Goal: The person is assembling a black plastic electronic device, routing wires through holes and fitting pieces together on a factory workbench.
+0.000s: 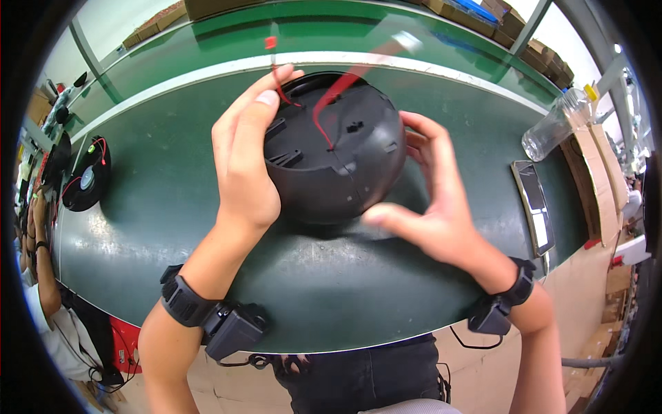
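Note:
A round black plastic housing point(338, 152) is held up over the green work surface point(331, 283), its ribbed, slotted side facing me. Red wires point(329, 103) come out of it and run up toward the far side. My left hand point(243, 155) grips its left rim, with the fingers curled over the top by the wires. My right hand point(431, 200) cups its right side, thumb under the lower edge. Both wrists carry black strapped devices.
Another black round part with red wires point(86, 181) lies at the far left of the surface. A clear plastic bottle point(555, 123) and a flat screen device point(534, 207) sit at the right. Cardboard boxes line the back. Another person's arm point(41, 262) shows at the left edge.

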